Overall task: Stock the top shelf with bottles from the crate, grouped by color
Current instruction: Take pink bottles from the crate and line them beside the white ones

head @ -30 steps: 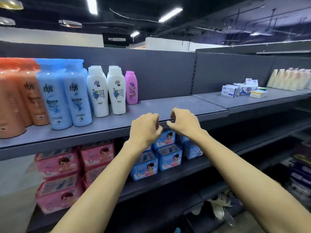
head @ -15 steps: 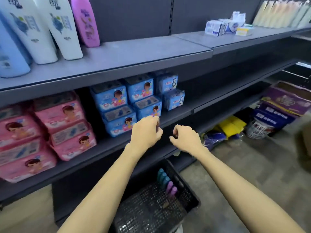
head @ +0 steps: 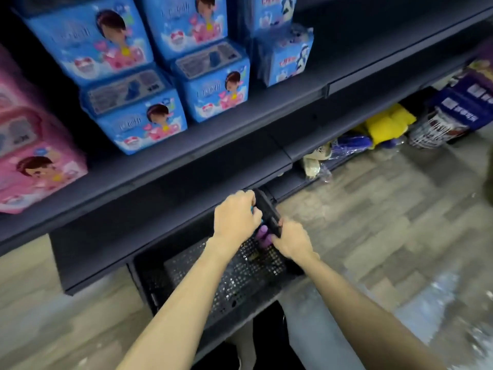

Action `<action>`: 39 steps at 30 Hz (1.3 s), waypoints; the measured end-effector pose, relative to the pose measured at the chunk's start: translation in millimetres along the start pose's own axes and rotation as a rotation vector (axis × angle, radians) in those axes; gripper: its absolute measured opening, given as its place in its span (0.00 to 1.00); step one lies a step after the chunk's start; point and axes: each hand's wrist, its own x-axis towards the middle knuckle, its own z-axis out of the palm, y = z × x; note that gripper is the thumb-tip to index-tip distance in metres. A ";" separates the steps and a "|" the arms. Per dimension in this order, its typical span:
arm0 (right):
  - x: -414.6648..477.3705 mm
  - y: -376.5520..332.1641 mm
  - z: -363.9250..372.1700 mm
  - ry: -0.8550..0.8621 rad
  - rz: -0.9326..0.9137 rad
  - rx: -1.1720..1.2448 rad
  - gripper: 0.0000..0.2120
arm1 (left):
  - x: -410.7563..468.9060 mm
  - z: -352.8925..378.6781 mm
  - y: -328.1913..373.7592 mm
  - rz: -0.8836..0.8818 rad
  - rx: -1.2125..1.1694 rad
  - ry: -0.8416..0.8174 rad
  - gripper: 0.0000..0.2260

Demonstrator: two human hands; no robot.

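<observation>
Black crate [head: 186, 268] stands on the floor in front of the bottom shelf [head: 186, 188]. Left hand [head: 236, 214] reaches inside, fingers curled round a blue-capped bottle [head: 252, 208]. Right hand [head: 292, 240] is curled at the crate wall beside a purple bottle [head: 264, 232]; its grip cannot be determined.

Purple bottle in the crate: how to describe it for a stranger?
Below the dark metal shelves a black plastic mesh crate stands on the floor. In its far right corner rises the purple round-capped bottle; the bottle cap beside it is blue.
</observation>
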 end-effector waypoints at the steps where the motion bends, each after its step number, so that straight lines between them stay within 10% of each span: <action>1: 7.9 10.1 16.1 -0.031 0.014 0.003 0.18 | 2.8 16.9 -2.3 -0.015 -0.007 -0.013 0.06; 14: 97.6 72.3 177.1 -0.104 0.130 0.188 0.28 | -11.0 194.1 -58.4 -0.173 -0.055 -0.226 0.05; 23: 115.7 85.5 229.4 0.071 0.228 0.228 0.16 | -5.5 221.5 -93.9 -0.196 -0.080 -0.265 0.06; 39: 147.9 107.1 270.6 0.030 0.420 0.263 0.27 | 31.6 259.4 -117.9 -0.135 -0.062 -0.206 0.05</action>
